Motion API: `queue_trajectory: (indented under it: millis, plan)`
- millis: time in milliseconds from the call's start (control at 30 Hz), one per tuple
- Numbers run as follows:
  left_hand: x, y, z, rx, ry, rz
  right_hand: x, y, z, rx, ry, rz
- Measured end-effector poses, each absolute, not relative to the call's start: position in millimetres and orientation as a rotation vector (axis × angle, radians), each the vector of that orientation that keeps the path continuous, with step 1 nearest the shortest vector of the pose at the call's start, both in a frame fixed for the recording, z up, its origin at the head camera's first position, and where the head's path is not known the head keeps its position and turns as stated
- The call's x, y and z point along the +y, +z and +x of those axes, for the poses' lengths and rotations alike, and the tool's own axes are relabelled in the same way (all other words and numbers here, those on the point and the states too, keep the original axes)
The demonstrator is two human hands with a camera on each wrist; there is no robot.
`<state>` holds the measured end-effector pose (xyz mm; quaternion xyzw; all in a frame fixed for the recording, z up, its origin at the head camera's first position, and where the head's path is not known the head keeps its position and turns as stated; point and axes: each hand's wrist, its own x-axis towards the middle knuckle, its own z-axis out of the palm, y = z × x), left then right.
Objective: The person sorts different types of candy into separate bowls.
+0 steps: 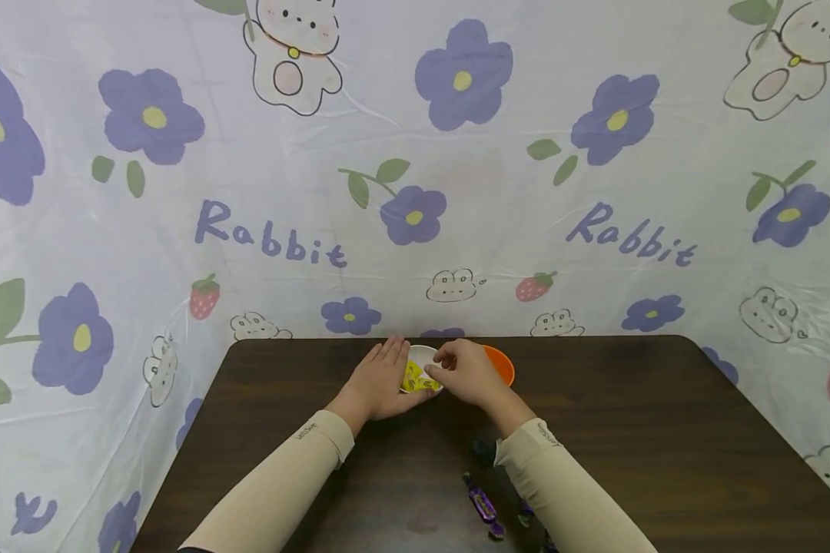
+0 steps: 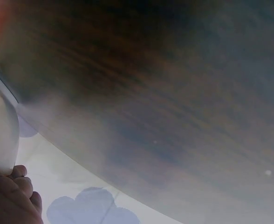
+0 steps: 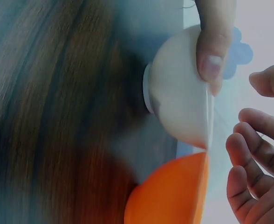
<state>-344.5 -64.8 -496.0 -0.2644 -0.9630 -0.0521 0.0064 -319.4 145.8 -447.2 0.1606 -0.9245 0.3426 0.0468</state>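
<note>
In the head view, my left hand [image 1: 380,380] lies along the left and near sides of a white bowl [image 1: 423,352], thumb against its near rim, holding it. The right wrist view shows that thumb pressed on the bowl's outer wall [image 3: 176,93]. Several yellow-wrapped candies [image 1: 415,378] lie inside the bowl. Above its right side hovers my right hand [image 1: 472,374], fingers loosely bent. A gap shows between thumb and fingers, and they hold nothing visible. Behind my right hand, an orange bowl [image 1: 502,363] stands beside the white one, partly hidden.
Purple-wrapped candies [image 1: 483,503] lie on the dark wooden table [image 1: 629,430] near my right forearm, which partly covers some. A dark item [image 1: 483,452] sits by the right cuff, its kind unclear. Patterned cloth [image 1: 456,161] hangs just behind the table's far edge.
</note>
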Motion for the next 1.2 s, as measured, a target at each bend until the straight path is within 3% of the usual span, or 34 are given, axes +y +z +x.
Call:
queue_trajectory:
  millis: [700,1200]
  plan:
    - [-63,-501,-346,-3.006,-0.134,-0.807,199,-430,-278,-2.818,1.011,0.450]
    - [-61,-493,-341,-3.026,-0.156,-0.792,247,-430,-229,-2.853,0.950,0.482]
